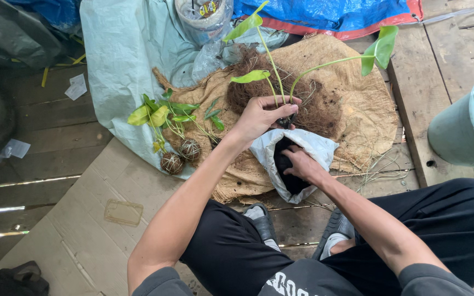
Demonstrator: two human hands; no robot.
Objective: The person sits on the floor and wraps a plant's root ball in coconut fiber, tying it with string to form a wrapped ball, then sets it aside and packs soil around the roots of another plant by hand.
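At nine o'clock from my hands lie two finished fibre-wrapped balls (181, 155), each with a leafy seedling rising from it, on the pale plastic sheet (122, 66). My left hand (261, 116) has its grip clamped on the base of a young plant (281, 71) (three leaves, long stalks), held upright over the coconut fibre pile (314, 104) on the burlap sack (352, 87). At six o'clock from it, my right hand (297, 163) is sunk in the one white bag of dark soil (308, 145); I cannot tell how that grip stands. I judge this the soil-gathering step; next calls for packing soil round the roots. One green bucket (462, 131) sits at three o'clock.
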